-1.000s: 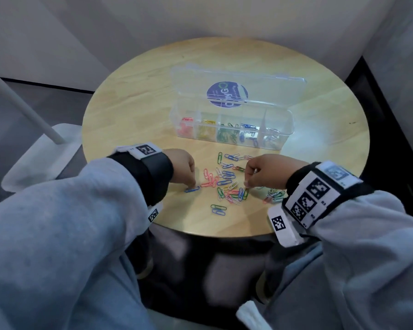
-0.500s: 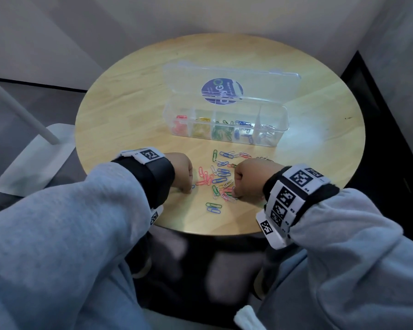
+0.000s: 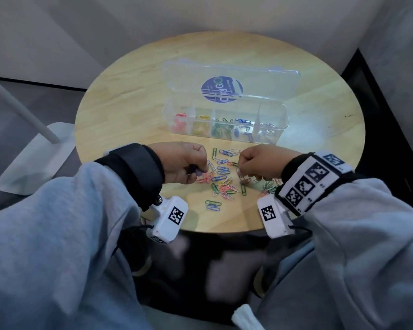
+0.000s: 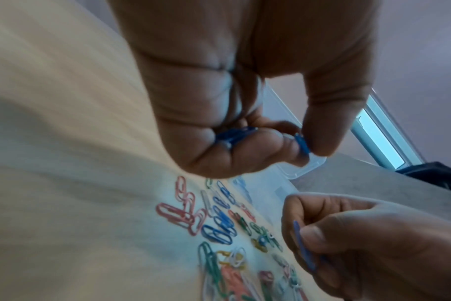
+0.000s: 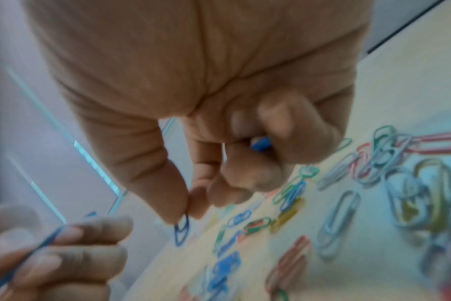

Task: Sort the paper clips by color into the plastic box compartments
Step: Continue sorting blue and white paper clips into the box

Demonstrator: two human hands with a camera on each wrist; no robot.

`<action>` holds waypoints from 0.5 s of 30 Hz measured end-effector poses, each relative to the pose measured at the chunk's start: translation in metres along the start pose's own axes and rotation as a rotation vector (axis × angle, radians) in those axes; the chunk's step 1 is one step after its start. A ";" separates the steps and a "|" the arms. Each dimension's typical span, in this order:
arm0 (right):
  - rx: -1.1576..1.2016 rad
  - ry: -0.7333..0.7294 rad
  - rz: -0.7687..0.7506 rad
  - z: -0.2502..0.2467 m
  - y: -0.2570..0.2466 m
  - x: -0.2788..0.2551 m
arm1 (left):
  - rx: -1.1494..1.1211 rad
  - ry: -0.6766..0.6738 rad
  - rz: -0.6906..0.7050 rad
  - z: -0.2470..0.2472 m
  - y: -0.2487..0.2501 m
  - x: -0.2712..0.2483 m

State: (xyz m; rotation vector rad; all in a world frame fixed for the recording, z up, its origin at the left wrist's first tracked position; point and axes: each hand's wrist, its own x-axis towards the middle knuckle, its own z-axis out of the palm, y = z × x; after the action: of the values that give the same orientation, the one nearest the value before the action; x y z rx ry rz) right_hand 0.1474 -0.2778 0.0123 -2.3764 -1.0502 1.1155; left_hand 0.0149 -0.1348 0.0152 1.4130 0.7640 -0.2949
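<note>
A loose heap of coloured paper clips (image 3: 222,177) lies on the round wooden table (image 3: 134,101) in front of the clear plastic box (image 3: 224,122). The box's compartments hold red, yellow, green, blue and pale clips. My left hand (image 3: 193,167) hovers just left of the heap, pinching a blue clip (image 4: 302,144) between thumb and forefinger, with more blue clips (image 4: 234,134) bunched in its palm. My right hand (image 3: 246,170) is over the heap's right side, pinching a blue clip (image 5: 181,229), with another blue clip (image 5: 261,144) tucked under its curled fingers.
The box's lid (image 3: 231,84) stands open behind it, with a round purple sticker. A white lamp base (image 3: 36,160) and pole sit on the floor at the left. Bare tabletop lies left and right of the box. The table's near edge runs just below the hands.
Both hands have lifted off the table, each with a blue clip pinched in its fingertips. The right hand has shifted back to the right, uncovering the middle of the heap.
</note>
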 end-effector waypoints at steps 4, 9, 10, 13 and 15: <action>0.462 -0.008 -0.031 -0.009 0.005 -0.003 | -0.179 0.051 -0.025 0.002 0.005 -0.002; 0.932 0.088 -0.083 -0.021 0.005 -0.006 | -0.138 0.022 -0.047 0.004 0.010 -0.006; 1.002 0.113 -0.089 -0.023 0.005 -0.007 | -0.065 0.025 -0.047 0.006 0.011 -0.007; 1.158 0.148 -0.089 -0.027 0.007 -0.008 | 0.289 0.021 -0.057 0.016 0.010 -0.006; 1.192 0.122 -0.064 -0.029 0.010 -0.008 | 0.579 -0.038 -0.049 0.023 0.009 -0.006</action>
State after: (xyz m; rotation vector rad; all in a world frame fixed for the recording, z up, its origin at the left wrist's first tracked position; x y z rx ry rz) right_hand 0.1708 -0.2901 0.0299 -1.3953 -0.2301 1.0891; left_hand 0.0224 -0.1567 0.0252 1.9251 0.7119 -0.6144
